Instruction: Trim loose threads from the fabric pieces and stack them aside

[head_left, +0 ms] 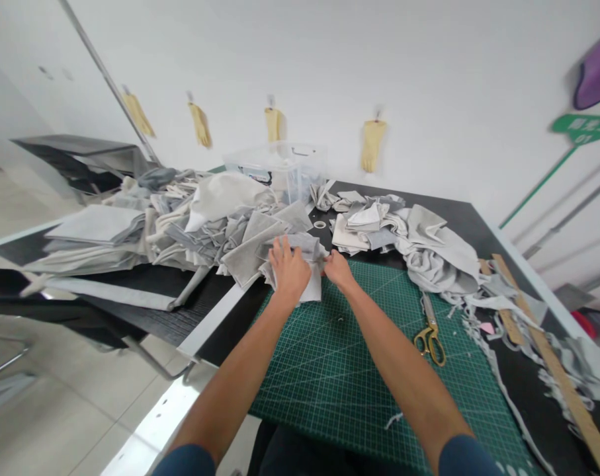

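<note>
My left hand (288, 270) lies on a folded grey fabric piece (307, 244) at the back edge of the green cutting mat (324, 357), its fingers apart and pressing on the cloth. At the right end of the same piece, my right hand (338, 269) is closed on the fabric edge; its fingertips are partly hidden. A paler flap of cloth (310, 291) hangs toward me under the left hand. Touching the piece on the left is a heap of folded grey fabric (253, 248). Gold-handled scissors (430, 337) rest on the mat, right of my right forearm.
Stacked cloth (98, 225) covers the left table. A clear plastic bin (280, 175) stands behind. More fabric bundles (369, 221) and a tape roll (319, 225) lie beyond the mat. Wooden rulers (552, 363) and scraps line the right side. Yellow gloves (373, 145) hang on the wall.
</note>
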